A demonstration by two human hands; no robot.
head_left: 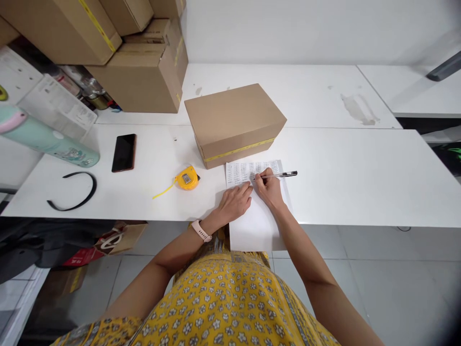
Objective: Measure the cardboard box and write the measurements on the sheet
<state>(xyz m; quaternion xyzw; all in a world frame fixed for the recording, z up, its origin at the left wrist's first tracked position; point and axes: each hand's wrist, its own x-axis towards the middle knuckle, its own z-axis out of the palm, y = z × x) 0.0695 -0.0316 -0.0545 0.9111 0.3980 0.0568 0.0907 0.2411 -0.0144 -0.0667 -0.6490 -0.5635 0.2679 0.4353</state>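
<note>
A white sheet of paper (256, 221) with a printed grid of small text lies at the near edge of the white table (353, 178) and hangs over it. My right hand (268, 187) pinches a black pen (284, 175) with its tip on the printed grid. My left hand (234, 204), a pink watch on its wrist, lies flat with its fingers stretched on the paper's left side. Just behind the paper sits a closed brown cardboard box (234, 122) with yellow tape.
A yellow tape measure (187, 179) lies left of the paper. Further left are a black phone (124, 152), a black curved band (74, 190) and a mint green bottle (46, 139). Stacked cardboard boxes (144, 72) fill the back left corner.
</note>
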